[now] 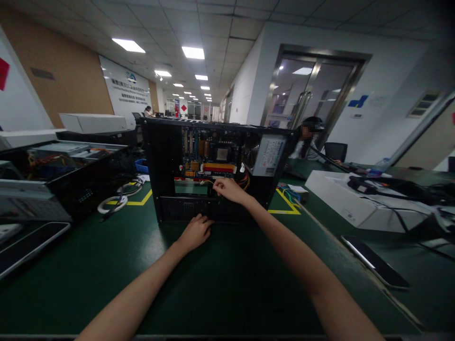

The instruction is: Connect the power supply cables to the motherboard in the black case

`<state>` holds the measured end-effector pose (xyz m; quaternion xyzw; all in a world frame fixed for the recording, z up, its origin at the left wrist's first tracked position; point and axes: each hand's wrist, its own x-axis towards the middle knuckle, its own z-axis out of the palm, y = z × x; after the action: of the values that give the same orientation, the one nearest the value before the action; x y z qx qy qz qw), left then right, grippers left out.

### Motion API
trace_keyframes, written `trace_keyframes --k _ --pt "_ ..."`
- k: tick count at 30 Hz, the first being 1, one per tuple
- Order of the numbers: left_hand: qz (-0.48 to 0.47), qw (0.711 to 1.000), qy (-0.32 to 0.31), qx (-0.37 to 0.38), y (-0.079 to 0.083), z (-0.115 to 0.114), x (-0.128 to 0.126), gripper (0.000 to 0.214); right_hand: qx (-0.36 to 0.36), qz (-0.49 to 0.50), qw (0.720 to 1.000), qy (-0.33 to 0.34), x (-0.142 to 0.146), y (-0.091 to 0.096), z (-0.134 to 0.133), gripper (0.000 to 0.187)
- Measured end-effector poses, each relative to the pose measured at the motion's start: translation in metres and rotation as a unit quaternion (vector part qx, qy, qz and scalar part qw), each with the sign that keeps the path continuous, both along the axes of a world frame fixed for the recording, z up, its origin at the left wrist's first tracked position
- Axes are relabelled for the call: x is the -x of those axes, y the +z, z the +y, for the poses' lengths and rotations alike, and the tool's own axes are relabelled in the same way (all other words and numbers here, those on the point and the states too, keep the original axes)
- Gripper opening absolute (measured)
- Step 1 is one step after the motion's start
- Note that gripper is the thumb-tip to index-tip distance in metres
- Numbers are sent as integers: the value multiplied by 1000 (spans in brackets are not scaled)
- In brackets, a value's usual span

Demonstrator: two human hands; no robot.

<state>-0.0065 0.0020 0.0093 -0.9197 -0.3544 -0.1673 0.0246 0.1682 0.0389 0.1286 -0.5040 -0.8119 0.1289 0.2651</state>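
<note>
A black computer case (185, 208) stands upright with its open side facing me. Inside it I see a motherboard (209, 147) and, at the upper right, a power supply (269, 154) with a white label. My right hand (229, 189) reaches into the opening, fingers pinched together on a thin cable (205, 182); the exact grip is partly hidden. Behind that hand, coloured wires (245, 181) come down from the power supply. My left hand (195, 232) lies on the green table at the case's lower edge, fingers loosely spread and holding nothing.
Another opened computer case (81, 189) lies on the left, near a coiled white cable (112, 204). A white box (348, 203) with black cables on top stands on the right, a phone (375, 263) in front of it. A person (311, 137) sits behind.
</note>
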Motion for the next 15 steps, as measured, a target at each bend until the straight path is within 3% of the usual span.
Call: trace_keyframes --k 7,15 --pt "1 1000 -2 4 1 -1 0 29 209 -118 971 -19 3 -20 54 12" --pt "2 1000 -1 8 4 -3 0 29 292 -168 941 -22 16 -28 71 14"
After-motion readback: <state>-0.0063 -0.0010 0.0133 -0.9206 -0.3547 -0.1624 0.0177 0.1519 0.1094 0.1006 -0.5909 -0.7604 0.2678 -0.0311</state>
